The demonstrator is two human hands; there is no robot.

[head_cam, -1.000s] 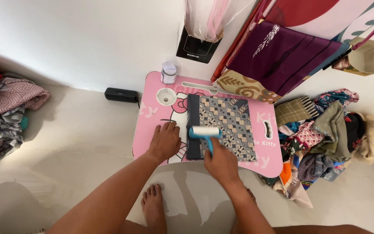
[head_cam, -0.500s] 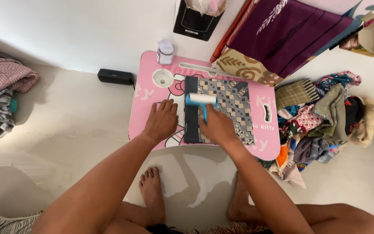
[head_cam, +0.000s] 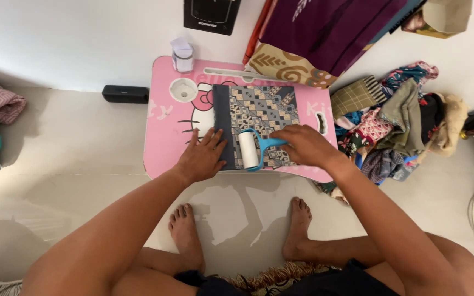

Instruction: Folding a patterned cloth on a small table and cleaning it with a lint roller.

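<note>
Left hand (head_cam: 201,159) spread flat pinning folded cloth (head_cam: 256,123) — right hand (head_cam: 303,145) gripping lint roller (head_cam: 248,149) — cloth may bunch if pin slips.

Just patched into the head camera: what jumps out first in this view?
The bright pink lap table on the pale floor, with a folded patterned cloth lying on it. The right hand holds a blue-handled lint roller on the cloth's near edge, while the left hand lies flat at the cloth's left corner. To the right of the table lies a heap of mixed fabrics.
</note>
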